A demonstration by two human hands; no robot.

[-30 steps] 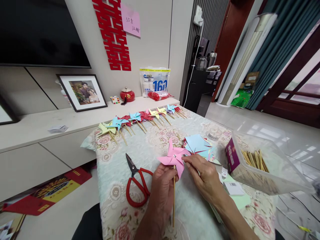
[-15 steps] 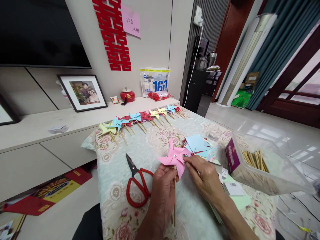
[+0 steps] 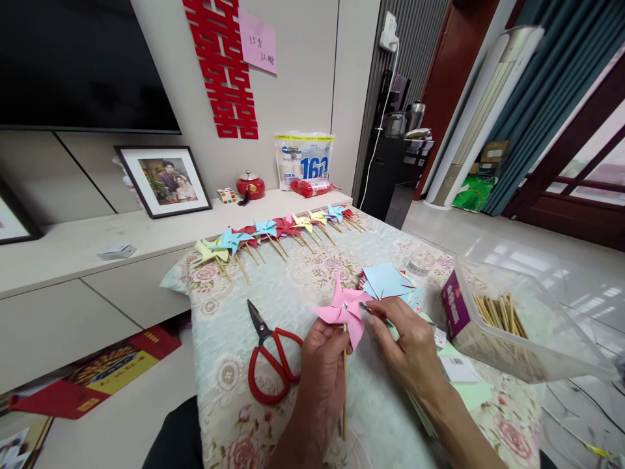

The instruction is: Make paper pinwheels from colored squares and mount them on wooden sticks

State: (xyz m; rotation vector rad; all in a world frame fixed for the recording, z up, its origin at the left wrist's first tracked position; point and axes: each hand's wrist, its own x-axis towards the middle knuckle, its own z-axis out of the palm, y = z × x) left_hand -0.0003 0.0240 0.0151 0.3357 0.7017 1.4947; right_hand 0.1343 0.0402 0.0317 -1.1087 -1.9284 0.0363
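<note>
A pink paper pinwheel [image 3: 344,307] on a thin wooden stick [image 3: 344,391] is pinched in my left hand [image 3: 323,365], just below the blades. The stick runs down past the palm. My right hand [image 3: 407,342] is closed at the right edge of the pinwheel, thumb and forefinger close together. A small dark bit shows at its fingertips, too small to name. Left of my left hand lie scissors [image 3: 271,355] with red handles, their tips pointing away. Beyond my right hand is a stack of cut paper squares [image 3: 387,281], a light blue one on top.
Finished-looking pinwheels [image 3: 266,228] lie in a row along the table's far edge. A clear plastic box [image 3: 493,352] of wooden sticks [image 3: 500,314] stands at the right. Green paper [image 3: 471,391] and a clear round container [image 3: 420,262] lie nearby. The floral tablecloth [image 3: 234,417] covers the table.
My right fingertips have drawn slightly to the right, off the pinwheel's blade. The pinwheel and my left hand have shifted a touch rightward in view; the grip is the same.
</note>
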